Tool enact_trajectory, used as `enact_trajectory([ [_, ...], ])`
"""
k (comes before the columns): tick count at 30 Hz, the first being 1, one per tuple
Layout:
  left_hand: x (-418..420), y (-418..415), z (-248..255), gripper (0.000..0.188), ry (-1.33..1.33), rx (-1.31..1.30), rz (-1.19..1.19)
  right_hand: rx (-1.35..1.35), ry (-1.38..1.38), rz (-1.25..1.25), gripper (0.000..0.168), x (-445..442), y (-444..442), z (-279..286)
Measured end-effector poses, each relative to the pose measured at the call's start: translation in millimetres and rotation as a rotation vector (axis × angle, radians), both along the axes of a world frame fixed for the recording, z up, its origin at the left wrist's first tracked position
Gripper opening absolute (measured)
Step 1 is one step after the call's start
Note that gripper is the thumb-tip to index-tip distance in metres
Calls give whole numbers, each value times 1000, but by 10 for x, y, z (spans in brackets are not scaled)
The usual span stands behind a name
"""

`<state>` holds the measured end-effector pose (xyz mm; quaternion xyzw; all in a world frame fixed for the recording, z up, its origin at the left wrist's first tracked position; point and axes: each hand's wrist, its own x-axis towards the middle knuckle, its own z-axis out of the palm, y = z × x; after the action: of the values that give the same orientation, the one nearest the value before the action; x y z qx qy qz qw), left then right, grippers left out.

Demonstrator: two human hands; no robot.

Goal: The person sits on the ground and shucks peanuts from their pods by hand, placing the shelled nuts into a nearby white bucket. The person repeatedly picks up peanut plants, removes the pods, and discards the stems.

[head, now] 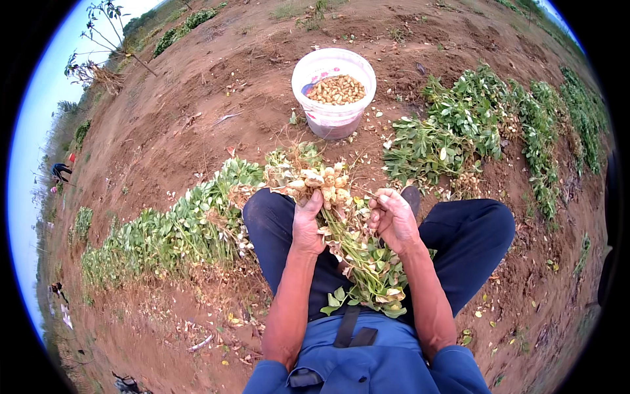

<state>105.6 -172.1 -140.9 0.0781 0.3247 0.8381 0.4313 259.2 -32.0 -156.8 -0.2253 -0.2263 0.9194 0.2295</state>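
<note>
My left hand point(308, 224) grips a bunch of peanut plants by the stems, just below the roots. Its thumb presses against a cluster of pale peanut pods point(327, 183) at the root end. The leafy stems point(376, 271) of the bunch trail down between my legs into my lap. To the right of the pods, my right hand point(395, 219) has its fingers curled and its fingertips pinched. A thin root strand point(363, 190) runs from the bunch to those fingertips; whether a pod is hidden inside the fingers I cannot tell.
A white plastic bucket point(334, 118), partly filled with picked peanuts point(336, 90), stands ahead on reddish soil. Pulled peanut plants lie in a heap point(172, 236) at left and in rows point(467, 118) at right. Another person point(61, 171) is far off at the left.
</note>
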Motion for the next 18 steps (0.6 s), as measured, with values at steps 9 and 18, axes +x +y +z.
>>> enact_trajectory([
  [9,141,13,206,34,10,-19,-95,731,-214,126,20,-272,-118,155],
  [18,130,-70,95,38,-54,29,-4,1194,-330,229,19,-328,-64,346],
])
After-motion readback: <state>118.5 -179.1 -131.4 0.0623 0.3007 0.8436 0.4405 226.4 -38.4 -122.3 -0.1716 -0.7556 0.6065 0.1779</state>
